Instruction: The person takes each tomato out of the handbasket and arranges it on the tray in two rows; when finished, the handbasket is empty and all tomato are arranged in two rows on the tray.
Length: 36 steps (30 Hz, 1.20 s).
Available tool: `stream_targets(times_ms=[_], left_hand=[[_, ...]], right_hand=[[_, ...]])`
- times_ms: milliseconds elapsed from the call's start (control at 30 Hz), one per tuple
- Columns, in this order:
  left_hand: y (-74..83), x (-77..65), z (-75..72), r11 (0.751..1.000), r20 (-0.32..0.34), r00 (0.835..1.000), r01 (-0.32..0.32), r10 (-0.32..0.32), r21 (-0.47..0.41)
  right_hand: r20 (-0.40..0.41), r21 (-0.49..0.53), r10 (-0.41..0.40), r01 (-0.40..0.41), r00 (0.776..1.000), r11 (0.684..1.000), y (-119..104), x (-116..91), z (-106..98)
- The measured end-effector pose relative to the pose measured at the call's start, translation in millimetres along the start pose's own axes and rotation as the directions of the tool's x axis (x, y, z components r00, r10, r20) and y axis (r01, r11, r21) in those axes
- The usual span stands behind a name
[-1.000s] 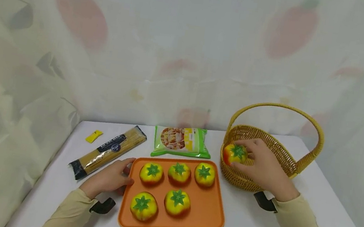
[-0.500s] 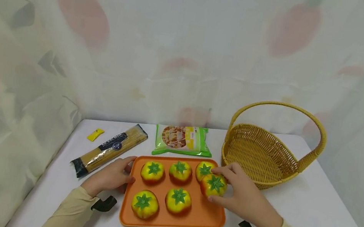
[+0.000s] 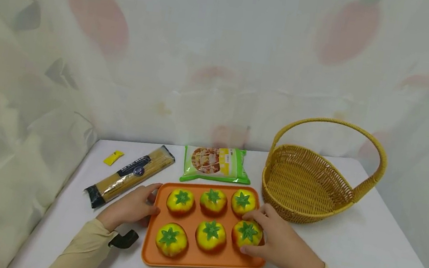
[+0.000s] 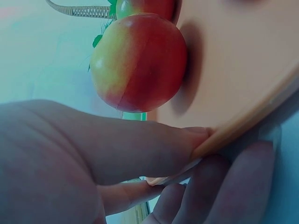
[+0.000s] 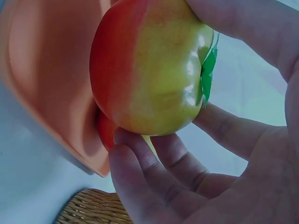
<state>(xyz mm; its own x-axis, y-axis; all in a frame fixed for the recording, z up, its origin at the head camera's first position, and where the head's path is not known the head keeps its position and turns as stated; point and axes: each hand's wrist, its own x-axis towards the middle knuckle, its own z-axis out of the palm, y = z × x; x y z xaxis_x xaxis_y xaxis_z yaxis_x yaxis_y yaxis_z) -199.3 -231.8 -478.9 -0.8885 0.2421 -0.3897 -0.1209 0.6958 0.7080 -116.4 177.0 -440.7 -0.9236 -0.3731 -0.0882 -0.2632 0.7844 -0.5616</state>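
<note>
My left hand (image 3: 132, 205) pinches the left rim of the orange tray (image 3: 236, 258), thumb on top and fingers beneath, as the left wrist view shows. At the tray's front right corner, my right hand (image 3: 276, 236) holds a yellow-and-red toy tomato (image 3: 246, 234) with a green star-shaped leaf. In the right wrist view, thumb and fingers stand around this tomato (image 5: 149, 70), close over the tray. Several similar tomatoes sit on the tray in two rows, among them the back-right tomato (image 3: 243, 202) just behind the held one and the front-middle tomato (image 3: 210, 235) to its left.
An empty wicker basket (image 3: 300, 196) with a tall handle stands right of the tray. Behind the tray lies a green-edged food bag (image 3: 216, 164). A spaghetti pack (image 3: 130, 176) and a small yellow packet (image 3: 113, 158) lie at the back left.
My right hand has carried the tomato out of the basket, leftward and down to the tray's front right corner. The left hand has stayed at the tray's rim.
</note>
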Motion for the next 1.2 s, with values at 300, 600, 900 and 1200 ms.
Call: stream_targets(times_ms=[300, 600, 900, 1200], left_hand=[[2.2, -2.6, 0.5, 1.000, 0.008, 1.000, -0.002, 0.002, -0.017], [-0.1, -1.9, 1.2, 1.000, 0.005, 1.000, -0.002, 0.002, -0.019], [1.7, -1.2, 1.0, 1.000, 0.007, 1.000, -0.019, 0.019, -0.013], [-5.9, -9.7, -2.6, 0.998, -0.031, 0.998, -0.055, 0.056, 0.024]], right_hand=[[0.031, 0.034, 0.012, -0.013, 0.999, 0.999, 1.7, 0.8, 3.4], [0.038, 0.028, 0.007, -0.008, 0.999, 1.000, 2.6, 0.5, 4.2], [0.051, 0.010, 0.030, -0.031, 0.998, 0.999, 1.3, -0.1, 0.3], [-0.006, 0.023, 0.029, -0.028, 1.000, 0.999, 3.7, -9.1, -22.5]])
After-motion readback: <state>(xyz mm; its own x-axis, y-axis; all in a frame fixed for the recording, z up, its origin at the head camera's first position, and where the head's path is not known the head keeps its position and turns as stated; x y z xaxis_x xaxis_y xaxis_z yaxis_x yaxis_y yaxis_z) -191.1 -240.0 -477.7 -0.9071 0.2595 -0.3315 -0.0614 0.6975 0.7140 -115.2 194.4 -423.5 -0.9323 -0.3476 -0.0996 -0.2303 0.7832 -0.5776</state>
